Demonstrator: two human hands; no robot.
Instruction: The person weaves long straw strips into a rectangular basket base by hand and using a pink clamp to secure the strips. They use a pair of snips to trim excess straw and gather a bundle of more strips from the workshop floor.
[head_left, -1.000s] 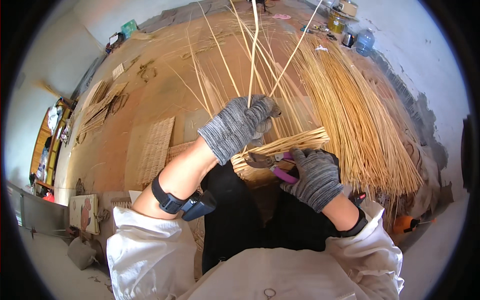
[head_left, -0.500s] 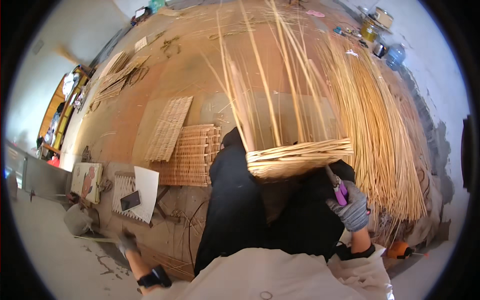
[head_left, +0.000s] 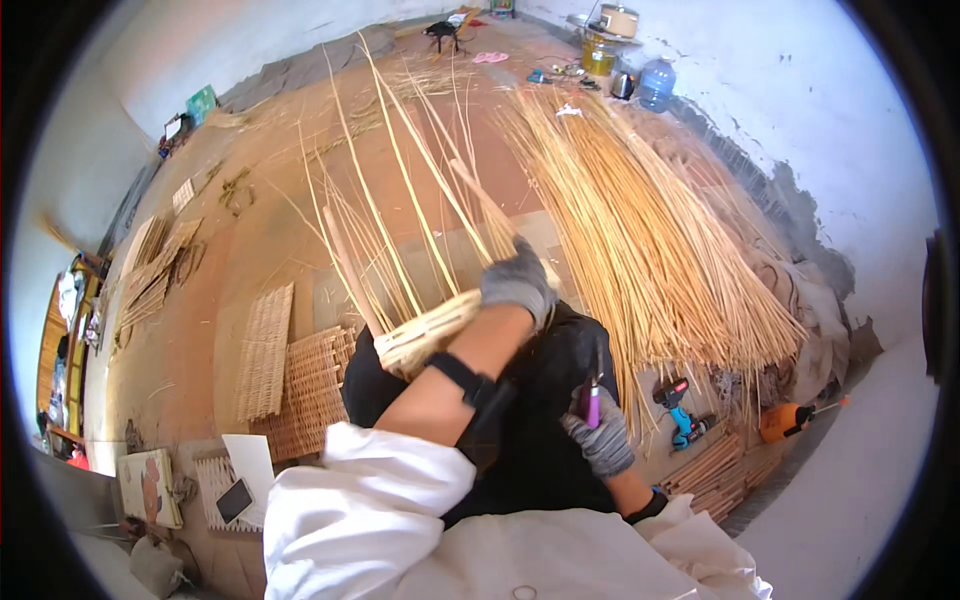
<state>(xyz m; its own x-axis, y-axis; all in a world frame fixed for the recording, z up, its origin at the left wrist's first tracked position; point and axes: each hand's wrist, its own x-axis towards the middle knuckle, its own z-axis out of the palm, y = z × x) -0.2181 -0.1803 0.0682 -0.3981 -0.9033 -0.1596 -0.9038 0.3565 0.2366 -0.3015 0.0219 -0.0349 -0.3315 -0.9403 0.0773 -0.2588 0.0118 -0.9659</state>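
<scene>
A partly woven willow basket (head_left: 420,336) sits across my lap, with long pale stakes and several thicker sticks (head_left: 477,192) standing up from it. My left hand (head_left: 516,283), in a grey knit glove and slightly blurred, reaches across to the basket's right end, its fingers closed around the base of a thick upright stick and stakes. My right hand (head_left: 600,440), also gloved, holds pruning shears with purple handles (head_left: 593,400) low beside my right thigh, blades pointing up. A black strap band with a small device is on my left forearm, which hides part of the basket.
Loose rods (head_left: 640,230) lie in a long heap at right, near a cordless drill (head_left: 686,425), orange sprayer (head_left: 785,422) and short sticks (head_left: 715,470). Woven panels (head_left: 264,350) and a phone (head_left: 235,500) lie at left. A water jug (head_left: 656,85) stands by the back wall.
My left hand went from the stakes down to the lower left, then up across my body to the basket's right end. The shears moved from the basket to beside my thigh, still held.
</scene>
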